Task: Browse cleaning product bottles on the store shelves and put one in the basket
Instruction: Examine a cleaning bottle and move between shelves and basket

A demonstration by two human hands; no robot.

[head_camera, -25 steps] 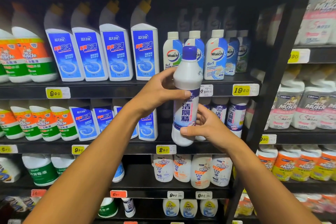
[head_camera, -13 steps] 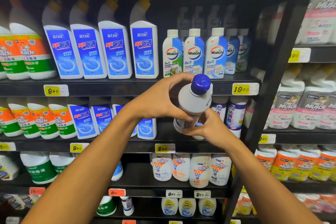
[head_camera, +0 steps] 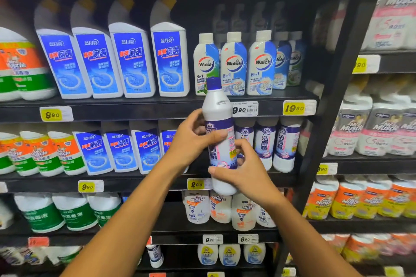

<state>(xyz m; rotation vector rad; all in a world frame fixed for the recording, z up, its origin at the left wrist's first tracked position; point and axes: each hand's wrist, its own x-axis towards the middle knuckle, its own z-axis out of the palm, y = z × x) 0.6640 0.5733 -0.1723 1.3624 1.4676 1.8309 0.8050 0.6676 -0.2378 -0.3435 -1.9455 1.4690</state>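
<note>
I hold a white cleaner bottle (head_camera: 219, 117) with a dark blue cap and a purple label upright in front of the middle shelf. My left hand (head_camera: 191, 141) grips its middle from the left, thumb across the label. My right hand (head_camera: 245, 173) grips its lower part from the right, thumb lying under the label. Three more bottles of the same kind (head_camera: 267, 141) stand on the shelf right behind it. No basket is in view.
Black shelves (head_camera: 135, 110) carry blue-labelled toilet cleaners (head_camera: 132, 63), Walch bottles (head_camera: 234, 63) and Mr Muscle bottles (head_camera: 33, 153). A black upright post (head_camera: 326, 119) divides off the right-hand bay with more Mr Muscle packs (head_camera: 382, 130). Price tags line the shelf edges.
The bottle, tipped cap-toward-me half a second ago, stands upright again and is turned, showing its label's side. Both hands stay on it.
</note>
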